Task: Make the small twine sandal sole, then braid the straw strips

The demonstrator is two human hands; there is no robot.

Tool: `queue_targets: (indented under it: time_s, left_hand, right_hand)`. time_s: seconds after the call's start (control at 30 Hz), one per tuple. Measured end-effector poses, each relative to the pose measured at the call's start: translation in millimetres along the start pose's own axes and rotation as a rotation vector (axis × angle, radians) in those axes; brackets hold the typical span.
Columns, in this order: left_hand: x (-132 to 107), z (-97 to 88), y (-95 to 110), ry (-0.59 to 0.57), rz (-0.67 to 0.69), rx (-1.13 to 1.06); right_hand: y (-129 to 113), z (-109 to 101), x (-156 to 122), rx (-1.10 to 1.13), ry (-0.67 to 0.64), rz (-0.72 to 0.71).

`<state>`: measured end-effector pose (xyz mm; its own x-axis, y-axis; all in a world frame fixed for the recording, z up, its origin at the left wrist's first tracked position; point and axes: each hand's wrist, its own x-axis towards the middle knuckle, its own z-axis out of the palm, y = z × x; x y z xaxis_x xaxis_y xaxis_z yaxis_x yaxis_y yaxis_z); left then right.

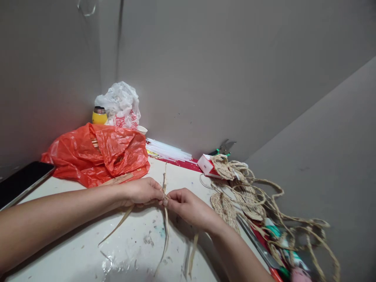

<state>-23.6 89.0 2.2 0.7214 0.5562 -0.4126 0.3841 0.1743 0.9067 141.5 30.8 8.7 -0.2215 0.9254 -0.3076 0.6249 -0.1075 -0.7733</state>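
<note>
Several flat tan straw strips (166,227) meet at a crossing between my hands, over the middle of the white table. My left hand (143,192) pinches the strips from the left, and one loose end hangs down below that wrist. From the other side my right hand (183,203) pinches the same crossing, its fingertips nearly touching those of the left. One strip points up past the fingers, and long ends trail toward me. Another strip end shows below my right wrist. The crossing itself is mostly hidden by the fingertips.
A red plastic bag (126,150) lies behind my left hand, with a phone (26,180) at far left. Coiled braided straw rope (225,207) spreads along the right edge, near scissors (258,244). White sticks (170,149) and pliers (226,147) lie at the back wall.
</note>
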Motion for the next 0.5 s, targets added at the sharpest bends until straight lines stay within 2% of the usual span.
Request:
queue_targets:
  time_s: [0.1, 0.23, 0.4, 0.5]
  left_hand:
    - [-1, 3.2, 2, 0.061, -0.011, 0.043]
    - [0, 6.1, 1, 0.115, 0.027, 0.057]
    - [2, 7.3, -3, 0.081, 0.053, -0.032]
    - [0, 8.0, -3, 0.041, 0.018, -0.097]
  right_hand:
    - [-1, -6, -3, -0.067, 0.021, -0.017]
    - [-6, -8, -7, -0.046, 0.012, -0.04]
    - [-14, 11, -12, 0.026, -0.031, 0.058]
    - [-15, 25, -13, -0.057, 0.025, 0.054]
